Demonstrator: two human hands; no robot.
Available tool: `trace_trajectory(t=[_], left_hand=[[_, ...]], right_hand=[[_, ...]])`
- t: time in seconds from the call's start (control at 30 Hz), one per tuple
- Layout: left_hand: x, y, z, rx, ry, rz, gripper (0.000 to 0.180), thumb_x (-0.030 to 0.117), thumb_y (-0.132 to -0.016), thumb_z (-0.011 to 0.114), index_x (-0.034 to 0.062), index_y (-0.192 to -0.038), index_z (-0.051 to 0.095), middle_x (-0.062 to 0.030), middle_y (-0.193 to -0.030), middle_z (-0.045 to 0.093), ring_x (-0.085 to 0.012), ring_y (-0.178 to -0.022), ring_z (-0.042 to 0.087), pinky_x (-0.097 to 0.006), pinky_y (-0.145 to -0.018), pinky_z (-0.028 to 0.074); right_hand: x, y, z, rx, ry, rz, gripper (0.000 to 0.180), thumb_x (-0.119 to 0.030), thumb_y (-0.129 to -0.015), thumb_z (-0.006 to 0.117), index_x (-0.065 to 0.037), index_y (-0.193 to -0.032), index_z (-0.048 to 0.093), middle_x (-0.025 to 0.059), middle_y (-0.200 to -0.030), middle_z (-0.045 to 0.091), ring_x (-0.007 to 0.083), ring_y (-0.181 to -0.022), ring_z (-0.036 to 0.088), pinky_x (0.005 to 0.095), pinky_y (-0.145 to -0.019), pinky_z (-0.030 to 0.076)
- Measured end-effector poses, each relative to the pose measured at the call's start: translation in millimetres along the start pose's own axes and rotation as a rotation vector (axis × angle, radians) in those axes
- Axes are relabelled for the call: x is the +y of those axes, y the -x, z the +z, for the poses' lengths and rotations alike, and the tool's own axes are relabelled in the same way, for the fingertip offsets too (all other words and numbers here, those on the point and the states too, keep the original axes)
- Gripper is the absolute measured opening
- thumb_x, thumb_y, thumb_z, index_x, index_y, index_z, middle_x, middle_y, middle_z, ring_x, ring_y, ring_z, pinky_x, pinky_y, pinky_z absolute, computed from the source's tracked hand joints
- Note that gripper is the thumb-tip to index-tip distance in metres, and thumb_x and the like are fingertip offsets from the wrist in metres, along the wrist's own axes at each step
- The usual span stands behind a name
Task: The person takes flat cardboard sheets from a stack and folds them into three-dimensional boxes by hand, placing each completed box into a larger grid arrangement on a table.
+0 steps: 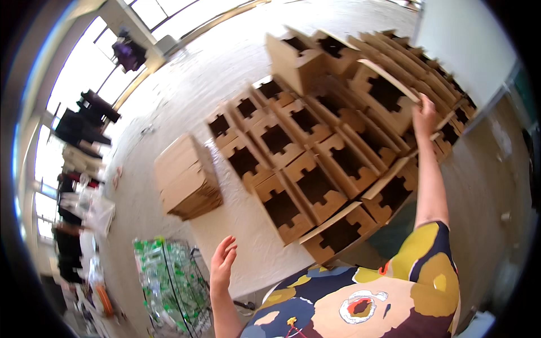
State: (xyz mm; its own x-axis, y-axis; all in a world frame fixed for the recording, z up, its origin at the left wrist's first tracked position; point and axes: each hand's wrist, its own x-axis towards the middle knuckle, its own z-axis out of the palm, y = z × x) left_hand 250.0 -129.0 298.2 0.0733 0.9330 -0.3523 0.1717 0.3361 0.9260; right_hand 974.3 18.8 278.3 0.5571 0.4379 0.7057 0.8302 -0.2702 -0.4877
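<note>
At the upper right, my right hand [425, 115] is closed on the edge of a brown cardboard box [403, 117] with notched top flaps and a dark opening. That box sits tilted among the others, above the row. Many similar open cardboard boxes [304, 149] stand packed side by side in rows on a pale table [242, 225]. My left hand [221, 267] is raised over the table's near left edge, its fingers loosely bent and apart, with nothing in it.
A closed stack of flat cardboard [186, 174] rests at the table's left end. Below it stands a wire basket [200, 312] of green-capped clear bottles [163, 276]. Dark clothes [81, 127] hang along the windows at left. A pale panel [465, 48] borders the far right.
</note>
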Motion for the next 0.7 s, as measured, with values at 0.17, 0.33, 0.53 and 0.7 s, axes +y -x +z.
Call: trace_trajectory(t=[0.17, 0.33, 0.53, 0.7], left_hand=[[-20, -23, -27, -0.085, -0.028, 0.077, 0.047, 0.015, -0.102, 0.061, 0.0018, -0.146, 0.052, -0.0096, -0.142, 0.060, -0.0199, -0.125, 0.060, -0.032, -0.103, 0.047], [-43, -27, -69, -0.081, 0.031, 0.078, 0.046, 0.016, -0.101, 0.064, 0.0021, -0.144, 0.055, -0.0083, -0.140, 0.061, -0.0179, -0.123, 0.060, -0.030, -0.104, 0.046], [-92, -57, -172, 0.095, 0.106, 0.112, 0.040, 0.016, -0.099, 0.068, 0.0025, -0.135, 0.062, -0.0020, -0.121, 0.068, -0.0097, -0.103, 0.062, -0.027, -0.092, 0.050], [-113, -119, -270, 0.260, 0.135, 0.100, 0.035, 0.016, -0.096, 0.070, 0.0032, -0.127, 0.066, 0.0010, -0.105, 0.068, -0.0077, -0.091, 0.061, -0.027, -0.080, 0.052]], right_hand=[[-10, 36, -55, -0.051, -0.058, 0.070, 0.041, -0.011, -0.098, 0.058, -0.006, -0.139, 0.061, 0.0114, -0.136, 0.061, 0.0242, -0.107, 0.063, 0.0342, -0.091, 0.052], [-72, 98, -81, -0.179, -0.245, -0.017, 0.034, -0.006, -0.103, 0.054, -0.006, -0.136, 0.062, 0.0063, -0.133, 0.064, 0.0176, -0.103, 0.062, 0.0314, -0.088, 0.053], [-236, 210, -103, -0.331, -0.415, -0.058, 0.027, 0.002, -0.100, 0.054, -0.004, -0.123, 0.067, 0.0076, -0.122, 0.068, 0.0190, -0.103, 0.065, 0.0297, -0.088, 0.055], [-375, 326, -115, -0.613, -0.558, -0.132, 0.019, 0.005, -0.095, 0.058, -0.002, -0.109, 0.069, 0.0105, -0.112, 0.069, 0.0227, -0.103, 0.067, 0.0318, -0.088, 0.056]])
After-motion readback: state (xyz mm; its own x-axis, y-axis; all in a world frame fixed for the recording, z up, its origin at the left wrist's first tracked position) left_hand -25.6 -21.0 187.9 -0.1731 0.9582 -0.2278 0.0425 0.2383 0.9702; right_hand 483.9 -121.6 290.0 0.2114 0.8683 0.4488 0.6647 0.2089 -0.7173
